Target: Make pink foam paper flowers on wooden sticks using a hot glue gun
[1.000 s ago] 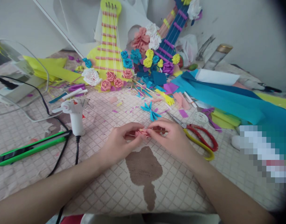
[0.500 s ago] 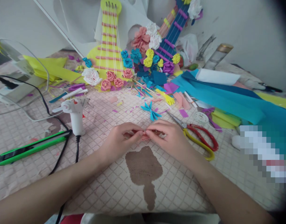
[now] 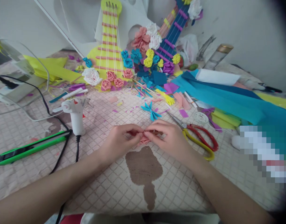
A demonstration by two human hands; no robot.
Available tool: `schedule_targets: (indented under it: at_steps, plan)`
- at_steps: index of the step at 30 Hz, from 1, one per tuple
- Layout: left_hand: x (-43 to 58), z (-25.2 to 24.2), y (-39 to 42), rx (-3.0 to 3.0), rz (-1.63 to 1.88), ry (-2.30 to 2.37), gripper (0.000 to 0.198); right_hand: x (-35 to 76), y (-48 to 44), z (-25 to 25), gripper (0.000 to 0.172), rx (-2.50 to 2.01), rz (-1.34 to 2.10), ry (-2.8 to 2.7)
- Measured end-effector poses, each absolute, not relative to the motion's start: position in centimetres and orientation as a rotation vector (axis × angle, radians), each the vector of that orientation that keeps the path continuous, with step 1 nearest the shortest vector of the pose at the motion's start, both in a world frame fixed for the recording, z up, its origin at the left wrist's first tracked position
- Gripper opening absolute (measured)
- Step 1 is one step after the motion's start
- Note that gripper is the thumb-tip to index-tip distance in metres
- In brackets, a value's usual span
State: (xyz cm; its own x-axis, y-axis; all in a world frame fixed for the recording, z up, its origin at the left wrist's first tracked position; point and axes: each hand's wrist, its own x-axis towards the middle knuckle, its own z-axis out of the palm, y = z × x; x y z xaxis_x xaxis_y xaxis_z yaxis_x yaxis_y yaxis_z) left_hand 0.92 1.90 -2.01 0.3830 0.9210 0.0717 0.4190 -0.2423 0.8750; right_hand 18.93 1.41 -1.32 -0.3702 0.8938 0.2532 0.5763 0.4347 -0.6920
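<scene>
Hands: I see my left hand (image 3: 119, 141) and right hand (image 3: 171, 138) meeting at the centre of the surface (image 3: 105, 186), fingertips touching.
Fingers: both sets are pinched onto a pink paper piece (image 3: 144, 140), which sits between them just above a brown patch (image 3: 143, 168).
Progress: I judge the folding as midway. The piece is a small crumpled wad, not yet a bloom like the finished pink roses (image 3: 113, 80) at 11 o'clock by the yellow guitar (image 3: 109, 46).
Tools: scissors (image 3: 200, 140) lie at 3 o'clock, just beside my right hand. The glue gun (image 3: 75, 116) stands at 9 o'clock, well apart and untouched.
Hidden: my fingers cover most of the piece, so I cannot tell its folds. A thin dark line under the fingertips is too small to name. A blurred block masks the surface at 4 o'clock.
</scene>
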Motion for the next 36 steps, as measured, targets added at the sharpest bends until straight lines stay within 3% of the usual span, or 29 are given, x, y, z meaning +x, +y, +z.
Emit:
schedule_targets:
  at_steps: [15,22,36]
  plan:
    - [1.07,-1.54,1.72,1.802,0.775,1.138,0.012,18.58,1.33,-1.36,0.011,-1.275,0.734,-2.106]
    - [0.98,-1.62,1.88,1.771,0.702,1.200,0.015,18.76,1.31,-1.41,0.020,-1.272,0.767,-2.175]
    - [0.78,-1.31,1.94,1.639,0.707,1.158,0.019,18.82,1.47,-1.53,0.012,-1.264,0.787,-2.100]
